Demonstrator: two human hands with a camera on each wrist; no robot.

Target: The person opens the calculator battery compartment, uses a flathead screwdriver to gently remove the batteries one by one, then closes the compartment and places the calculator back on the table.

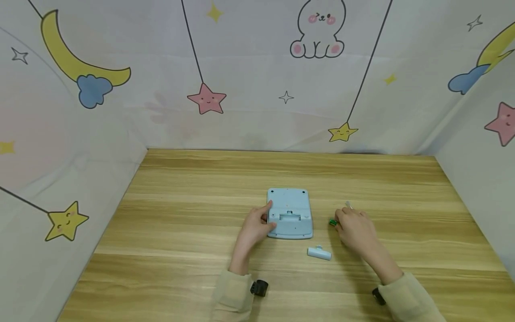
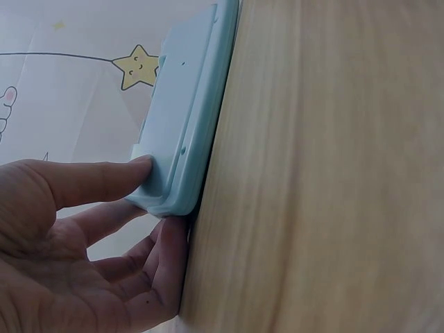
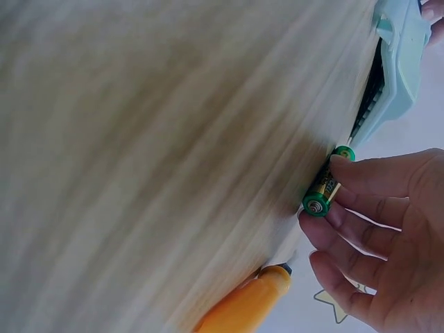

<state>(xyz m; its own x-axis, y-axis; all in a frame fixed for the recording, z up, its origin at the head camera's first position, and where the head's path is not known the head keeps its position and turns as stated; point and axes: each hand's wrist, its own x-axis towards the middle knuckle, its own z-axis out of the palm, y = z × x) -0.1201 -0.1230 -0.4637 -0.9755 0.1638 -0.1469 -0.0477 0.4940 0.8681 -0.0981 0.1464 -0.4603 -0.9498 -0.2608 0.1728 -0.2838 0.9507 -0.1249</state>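
Observation:
A light blue device, like a calculator, lies back side up with its battery compartment uncovered. My left hand grips its left edge; in the left wrist view the thumb presses on the back and the other fingers are at the edge beside the table. To the right, my right hand pinches a green and gold battery between thumb and fingers, close to the tabletop. The small light blue battery cover lies apart, nearer me than the device.
An orange handle lies on the table near the right hand. Past that hand, a thin pale tip shows in the head view. The wooden tabletop is bordered by printed cloth walls at the back and sides.

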